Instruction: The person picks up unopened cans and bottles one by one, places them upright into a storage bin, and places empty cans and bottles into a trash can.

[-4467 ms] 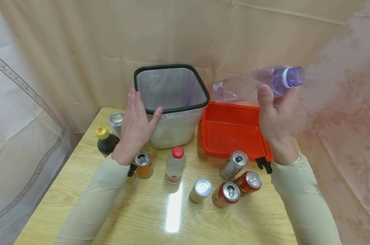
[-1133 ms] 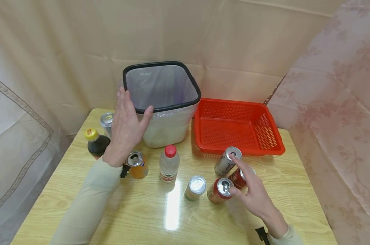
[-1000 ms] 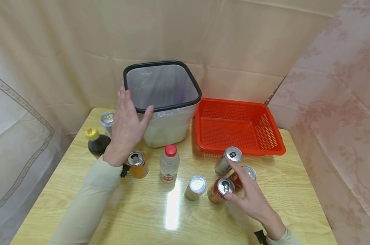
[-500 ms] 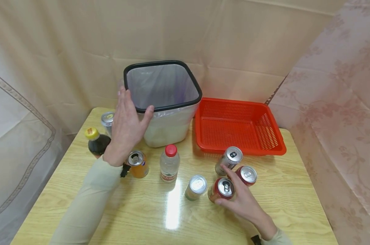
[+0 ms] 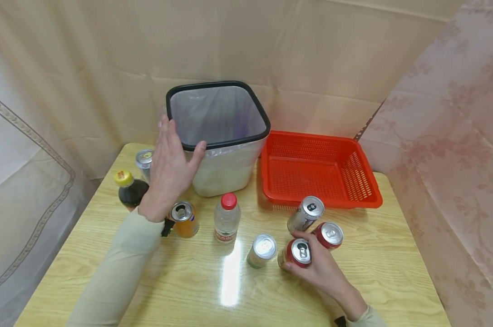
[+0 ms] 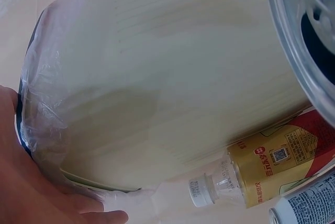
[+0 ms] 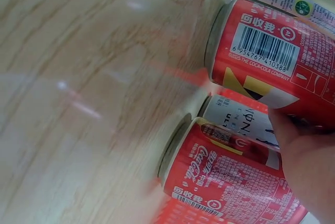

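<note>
In the head view my left hand (image 5: 170,170) lies with straight fingers against the near left corner of a pale waste bin (image 5: 224,175) with a black rim and a clear plastic liner. Its thumb touches the rim's front edge. My right hand (image 5: 322,270) grips an upright red Coca-Cola can (image 5: 301,252), fingers and thumb curled round its sides. In the right wrist view this Coca-Cola can (image 7: 261,51) appears close up, its base at the table. Close beside it stand a second red Coca-Cola can (image 5: 329,235) and a silver can (image 5: 305,214).
A red plastic basket (image 5: 312,200) is right of the bin. A small pale can (image 5: 261,251) and a red-capped clear bottle (image 5: 227,220) stand in the middle. An orange can (image 5: 184,220), a yellow-capped dark bottle (image 5: 132,190) and another silver can (image 5: 143,161) surround my left wrist.
The purple-tinted plastic bottle seen earlier in my right hand is gone from it. That hand came down to the cans, then its fingers closed round the nearest Coca-Cola can. The left hand stayed at the bin.
</note>
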A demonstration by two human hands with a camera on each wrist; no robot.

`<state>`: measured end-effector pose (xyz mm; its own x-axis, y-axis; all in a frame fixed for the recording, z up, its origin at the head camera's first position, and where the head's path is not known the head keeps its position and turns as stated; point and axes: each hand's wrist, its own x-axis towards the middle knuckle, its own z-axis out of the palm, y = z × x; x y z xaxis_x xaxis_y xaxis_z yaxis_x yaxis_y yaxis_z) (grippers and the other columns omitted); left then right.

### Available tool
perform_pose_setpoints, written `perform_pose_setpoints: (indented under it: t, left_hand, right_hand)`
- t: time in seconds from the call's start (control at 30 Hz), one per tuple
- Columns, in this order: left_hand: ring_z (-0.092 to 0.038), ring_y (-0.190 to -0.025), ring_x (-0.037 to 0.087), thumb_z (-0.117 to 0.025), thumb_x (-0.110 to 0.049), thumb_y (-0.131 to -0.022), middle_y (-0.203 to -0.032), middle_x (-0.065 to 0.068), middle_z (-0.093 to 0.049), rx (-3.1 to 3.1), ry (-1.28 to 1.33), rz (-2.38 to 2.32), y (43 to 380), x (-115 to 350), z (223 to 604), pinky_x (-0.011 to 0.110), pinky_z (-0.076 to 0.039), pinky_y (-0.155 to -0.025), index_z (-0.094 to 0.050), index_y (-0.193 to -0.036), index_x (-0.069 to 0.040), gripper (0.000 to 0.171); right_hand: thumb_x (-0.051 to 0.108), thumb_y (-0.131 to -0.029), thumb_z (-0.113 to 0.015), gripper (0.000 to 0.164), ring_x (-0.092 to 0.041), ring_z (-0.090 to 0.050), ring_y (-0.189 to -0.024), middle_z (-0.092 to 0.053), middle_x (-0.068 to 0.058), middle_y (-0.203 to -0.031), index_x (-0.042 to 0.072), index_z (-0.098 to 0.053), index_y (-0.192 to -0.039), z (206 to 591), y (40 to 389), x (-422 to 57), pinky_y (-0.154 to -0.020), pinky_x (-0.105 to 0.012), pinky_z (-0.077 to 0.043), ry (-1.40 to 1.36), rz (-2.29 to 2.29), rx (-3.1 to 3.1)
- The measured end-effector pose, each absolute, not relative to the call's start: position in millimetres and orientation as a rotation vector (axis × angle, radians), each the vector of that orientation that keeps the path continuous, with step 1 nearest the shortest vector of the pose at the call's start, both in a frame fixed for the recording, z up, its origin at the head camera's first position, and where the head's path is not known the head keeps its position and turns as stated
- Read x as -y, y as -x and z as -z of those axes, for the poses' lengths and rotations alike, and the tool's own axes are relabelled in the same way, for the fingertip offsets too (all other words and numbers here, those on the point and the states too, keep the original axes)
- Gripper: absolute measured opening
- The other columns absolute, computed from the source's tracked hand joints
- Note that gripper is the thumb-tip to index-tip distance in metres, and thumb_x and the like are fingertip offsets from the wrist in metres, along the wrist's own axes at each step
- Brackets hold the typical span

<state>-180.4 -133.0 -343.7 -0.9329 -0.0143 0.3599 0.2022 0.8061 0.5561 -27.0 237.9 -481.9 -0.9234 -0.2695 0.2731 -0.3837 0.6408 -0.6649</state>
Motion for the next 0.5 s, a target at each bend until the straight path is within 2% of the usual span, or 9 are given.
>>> perform_pose_setpoints:
  t: [0.07,0.17,0.5]
  left_hand:
    - [-0.001,-0.159,0.032,-0.042,-0.065,-0.102,-0.172,0.02,0.0,2.644,0.145,0.871,179.9,132.7,343.0,0.05,-0.011,-0.127,-0.012,-0.162,0.008,0.098]
    - [-0.001,-0.159,0.032,-0.042,-0.064,-0.102,-0.172,0.02,-0.001,2.642,0.146,0.867,180.1,132.2,342.9,0.049,-0.011,-0.127,-0.013,-0.161,0.008,0.098]
    - [-0.003,-0.159,0.032,-0.043,-0.065,-0.102,-0.172,0.02,-0.002,2.627,0.141,0.871,180.3,131.8,343.1,0.05,-0.012,-0.127,-0.015,-0.161,0.008,0.098]
  right_hand:
    - [0.019,-0.07,-0.097,0.075,-0.01,-0.065,-0.097,-0.069,-0.002,-0.114,0.003,-0.057,-0.131,481.5,27.3,-237.5,-0.082,-0.034,-0.057,-0.555,-1.112,2.692]
    - [0.017,-0.07,-0.096,0.07,-0.009,-0.065,-0.094,-0.068,0.004,-0.11,0.005,-0.058,-0.127,481.5,27.6,-237.5,-0.079,-0.035,-0.058,-0.566,-1.079,2.684]
    - [0.02,-0.073,-0.094,0.066,-0.008,-0.064,-0.092,-0.066,0.005,-0.108,0.01,-0.057,-0.127,480.8,27.2,-237.5,-0.077,-0.033,-0.057,-0.566,-1.059,2.706]
